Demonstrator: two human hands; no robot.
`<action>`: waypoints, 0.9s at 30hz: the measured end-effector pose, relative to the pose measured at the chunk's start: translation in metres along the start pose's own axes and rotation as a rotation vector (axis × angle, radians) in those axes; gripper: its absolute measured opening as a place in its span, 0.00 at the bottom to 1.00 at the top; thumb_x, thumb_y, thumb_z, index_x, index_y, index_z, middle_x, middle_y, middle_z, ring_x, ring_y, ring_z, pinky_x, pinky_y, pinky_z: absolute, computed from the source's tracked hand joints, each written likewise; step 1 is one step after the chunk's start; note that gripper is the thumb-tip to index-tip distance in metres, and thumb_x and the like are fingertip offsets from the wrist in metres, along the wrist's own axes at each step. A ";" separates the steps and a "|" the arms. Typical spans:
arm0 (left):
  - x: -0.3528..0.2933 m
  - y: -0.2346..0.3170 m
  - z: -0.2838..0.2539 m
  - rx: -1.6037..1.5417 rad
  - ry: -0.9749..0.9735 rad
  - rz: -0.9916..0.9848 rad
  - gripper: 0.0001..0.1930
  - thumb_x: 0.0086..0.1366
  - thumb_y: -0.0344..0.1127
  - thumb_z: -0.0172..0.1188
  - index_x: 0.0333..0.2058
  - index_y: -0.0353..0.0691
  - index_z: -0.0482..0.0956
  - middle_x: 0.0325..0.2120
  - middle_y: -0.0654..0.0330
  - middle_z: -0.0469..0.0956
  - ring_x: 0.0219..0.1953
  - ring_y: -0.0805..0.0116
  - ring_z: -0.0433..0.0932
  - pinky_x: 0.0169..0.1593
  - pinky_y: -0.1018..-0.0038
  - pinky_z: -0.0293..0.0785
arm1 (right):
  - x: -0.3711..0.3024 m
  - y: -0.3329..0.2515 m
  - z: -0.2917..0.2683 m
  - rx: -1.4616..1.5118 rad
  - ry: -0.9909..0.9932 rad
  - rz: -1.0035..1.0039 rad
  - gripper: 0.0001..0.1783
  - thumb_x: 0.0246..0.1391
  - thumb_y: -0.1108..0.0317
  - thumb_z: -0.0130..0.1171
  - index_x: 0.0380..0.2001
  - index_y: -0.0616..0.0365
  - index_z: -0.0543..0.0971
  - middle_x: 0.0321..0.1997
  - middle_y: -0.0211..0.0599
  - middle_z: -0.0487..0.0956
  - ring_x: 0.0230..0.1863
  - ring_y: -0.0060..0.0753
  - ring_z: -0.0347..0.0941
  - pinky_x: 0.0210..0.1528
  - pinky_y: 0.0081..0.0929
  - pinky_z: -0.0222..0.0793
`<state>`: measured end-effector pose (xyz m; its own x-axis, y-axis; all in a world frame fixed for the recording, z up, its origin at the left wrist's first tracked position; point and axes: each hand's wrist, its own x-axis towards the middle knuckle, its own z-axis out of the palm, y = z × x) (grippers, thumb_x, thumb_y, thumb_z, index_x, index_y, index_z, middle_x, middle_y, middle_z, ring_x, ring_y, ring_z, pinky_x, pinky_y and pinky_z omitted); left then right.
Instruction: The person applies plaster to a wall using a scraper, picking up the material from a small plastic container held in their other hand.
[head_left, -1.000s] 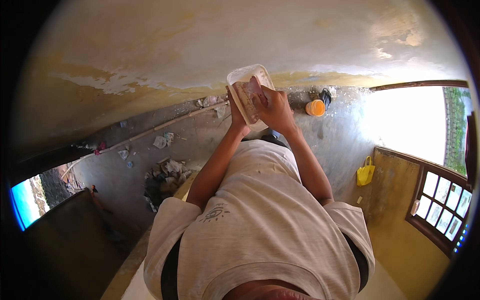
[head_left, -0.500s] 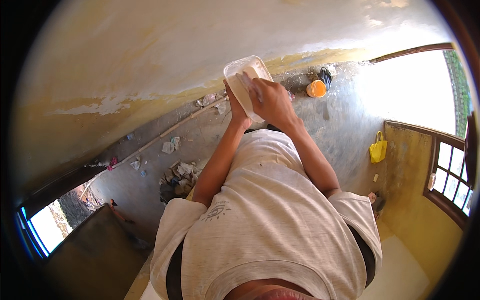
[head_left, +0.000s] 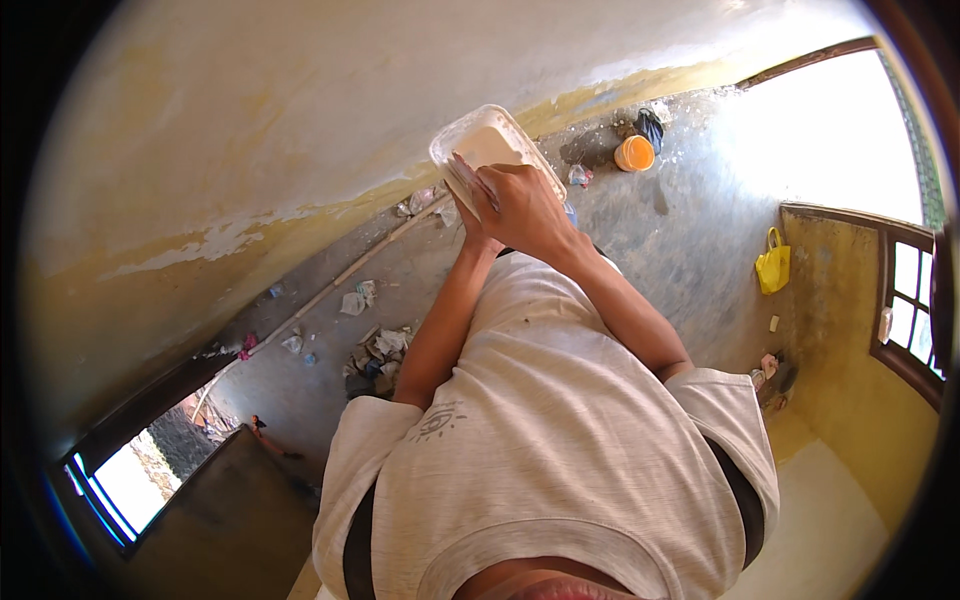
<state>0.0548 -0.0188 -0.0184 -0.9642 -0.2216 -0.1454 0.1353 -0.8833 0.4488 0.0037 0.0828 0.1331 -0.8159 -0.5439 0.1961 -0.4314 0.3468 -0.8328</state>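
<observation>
My left hand (head_left: 480, 234) is closed on the lower left side of a shallow white plastic tub (head_left: 441, 138), its fingers mostly hidden. Off-white paste (head_left: 497, 148) lies inside the tub and smears its walls. My right hand (head_left: 530, 204) grips a thin flat scraper (head_left: 466, 174), seen nearly edge-on at the tub's left rim. Its handle is hidden in my fingers. Just beyond the tub rises a wall (head_left: 300, 130) with pale, patchy coating over yellow paint.
An orange bucket (head_left: 634, 154) and a black bag (head_left: 650, 128) stand by the wall. A long pole (head_left: 330, 288) lies along its base, near scraps of litter (head_left: 380, 352). To the right are a yellow bag (head_left: 772, 264) and a barred window (head_left: 908, 290).
My right hand and the scraper have moved from the middle of the tub to its left rim. The tub is turned slightly, and the whole view has shifted a little.
</observation>
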 end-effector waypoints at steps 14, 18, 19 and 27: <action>0.003 0.012 0.042 0.195 0.013 -0.007 0.31 0.82 0.59 0.38 0.75 0.52 0.57 0.70 0.61 0.66 0.69 0.61 0.68 0.72 0.59 0.67 | 0.009 0.009 -0.038 -0.037 0.031 0.015 0.08 0.56 0.73 0.61 0.26 0.67 0.78 0.24 0.55 0.78 0.25 0.61 0.75 0.31 0.46 0.72; 0.001 0.002 0.024 0.170 0.015 -0.003 0.31 0.82 0.61 0.36 0.77 0.57 0.54 0.71 0.63 0.65 0.70 0.62 0.67 0.72 0.60 0.66 | 0.001 0.008 -0.017 0.014 0.017 -0.074 0.10 0.57 0.74 0.61 0.24 0.67 0.76 0.22 0.54 0.75 0.23 0.61 0.73 0.29 0.46 0.70; 0.002 0.005 0.032 0.141 0.100 -0.019 0.31 0.82 0.61 0.35 0.77 0.59 0.53 0.72 0.64 0.63 0.70 0.63 0.66 0.72 0.60 0.66 | 0.002 0.009 -0.018 0.052 -0.002 -0.048 0.10 0.57 0.73 0.61 0.24 0.67 0.76 0.22 0.55 0.75 0.23 0.62 0.72 0.28 0.45 0.69; 0.006 0.006 0.044 0.175 0.112 -0.037 0.36 0.78 0.68 0.35 0.74 0.53 0.60 0.68 0.60 0.69 0.67 0.60 0.71 0.69 0.59 0.71 | 0.009 0.007 -0.036 0.079 0.039 0.127 0.09 0.55 0.72 0.62 0.24 0.68 0.78 0.24 0.58 0.78 0.26 0.66 0.75 0.32 0.48 0.72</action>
<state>0.0402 -0.0075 0.0226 -0.9353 -0.2435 -0.2568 0.0497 -0.8088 0.5860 -0.0210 0.1078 0.1474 -0.8768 -0.4692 0.1054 -0.2935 0.3486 -0.8901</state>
